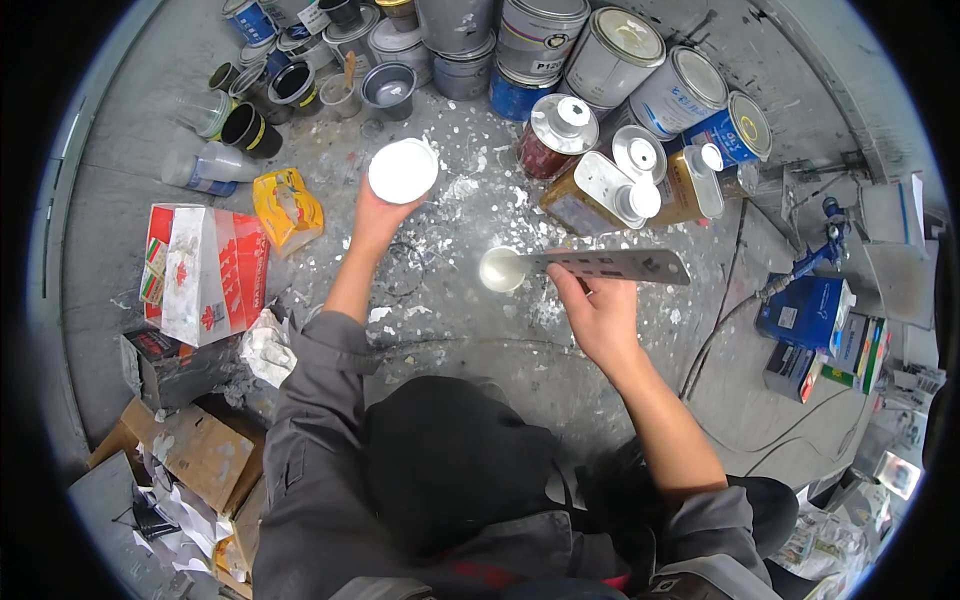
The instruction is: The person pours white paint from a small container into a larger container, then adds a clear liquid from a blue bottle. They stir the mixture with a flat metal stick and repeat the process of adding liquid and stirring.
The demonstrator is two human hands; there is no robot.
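My left hand (380, 217) is wrapped round a small round container whose top shows as a plain white disc (404, 171). I cannot tell whether that white is paint or a lid. Pinched in my right hand (603, 318) is a flat metal mixing stick (640, 265) with slots along it. Its far end reaches into a small cup (497, 280) with whitish liquid, standing on the paint-spattered worktop (440, 330). The cup in my left hand is farther off and to the left of this one.
Paint cans (614, 55) and metal solvent cans (600, 192) crowd the back. Used cups (389, 90) stand at the back left, near a yellow packet (289, 210) and a red-and-white box (205, 275). A blue spray gun (826, 240) and blue box (803, 312) are at right.
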